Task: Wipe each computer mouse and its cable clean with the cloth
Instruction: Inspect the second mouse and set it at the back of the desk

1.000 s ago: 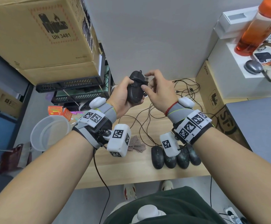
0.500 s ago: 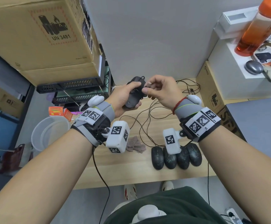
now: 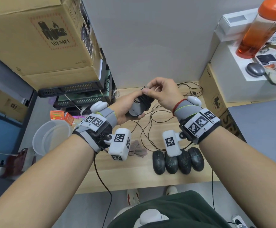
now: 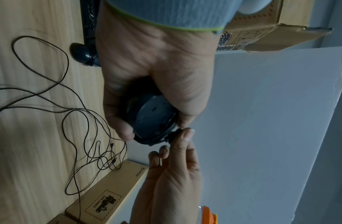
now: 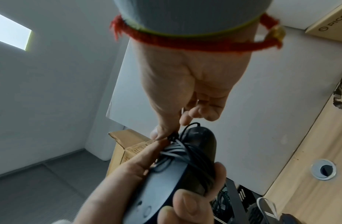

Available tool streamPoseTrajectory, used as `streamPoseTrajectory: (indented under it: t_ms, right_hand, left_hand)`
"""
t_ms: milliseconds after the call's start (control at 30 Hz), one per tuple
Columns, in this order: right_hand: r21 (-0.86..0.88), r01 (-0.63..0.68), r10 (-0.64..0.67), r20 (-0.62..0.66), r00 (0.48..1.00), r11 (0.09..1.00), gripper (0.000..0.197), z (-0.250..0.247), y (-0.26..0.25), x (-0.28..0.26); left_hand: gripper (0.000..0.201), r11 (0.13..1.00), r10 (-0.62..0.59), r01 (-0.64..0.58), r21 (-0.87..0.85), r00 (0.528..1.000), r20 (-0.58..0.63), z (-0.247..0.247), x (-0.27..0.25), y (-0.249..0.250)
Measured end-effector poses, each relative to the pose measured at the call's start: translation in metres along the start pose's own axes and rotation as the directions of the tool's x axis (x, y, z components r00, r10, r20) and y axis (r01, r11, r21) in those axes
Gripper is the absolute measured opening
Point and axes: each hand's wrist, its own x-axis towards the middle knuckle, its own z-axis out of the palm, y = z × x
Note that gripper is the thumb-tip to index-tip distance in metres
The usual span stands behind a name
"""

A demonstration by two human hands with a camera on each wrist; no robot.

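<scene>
Unwinding comes first: your left hand (image 3: 125, 109) grips the mouse (image 5: 178, 174), right hand (image 3: 163, 92) pinches its wound cable (image 5: 182, 149); then fetch the cloth (image 3: 137, 150).

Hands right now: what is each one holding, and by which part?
Left hand grips the cable-wrapped mouse around its body, underside up. Right hand pinches the wrapped cable at the mouse's far end.
</scene>
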Motion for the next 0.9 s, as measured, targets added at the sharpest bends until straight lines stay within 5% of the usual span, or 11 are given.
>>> streamPoseTrajectory:
  t_ms: [133, 333, 500, 633, 767, 900]
  right_hand:
    - [-0.024, -0.042, 0.041, -0.042, 0.998, 0.999, 0.030, -0.001, 0.012, -0.002]
    - [0.023, -0.160, 0.161, -0.036, 0.986, 0.987, 0.022, 0.000, 0.027, -0.003]
    - [0.220, -0.255, 0.229, 0.134, 0.964, 0.942, 0.032, -0.005, 0.036, -0.008]
    - [0.249, -0.293, 0.236, 0.233, 0.943, 0.923, 0.063, -0.009, 0.050, -0.012]
    - [0.231, -0.258, 0.173, 0.333, 0.927, 0.938, 0.051, -0.013, 0.066, -0.013]
    - [0.347, -0.370, 0.250, 0.343, 0.905, 0.862, 0.051, -0.002, 0.075, -0.010]
  left_hand:
    - [0.056, 0.995, -0.069, 0.065, -0.071, 0.996, -0.049, 0.012, 0.003, -0.005]
    - [0.038, 0.984, -0.027, -0.002, -0.180, 0.987, -0.159, 0.026, 0.016, -0.012]
    - [0.021, 0.995, 0.063, -0.073, -0.065, 0.988, -0.142, 0.034, 0.024, -0.016]
    - [0.032, 0.996, 0.075, -0.081, -0.026, 0.982, -0.174, 0.039, 0.032, -0.028]
    - [0.026, 0.994, 0.087, -0.099, -0.043, 0.971, -0.225, 0.037, 0.036, -0.037]
    - [0.025, 0.994, 0.085, -0.099, -0.046, 0.963, -0.255, 0.025, 0.042, -0.043]
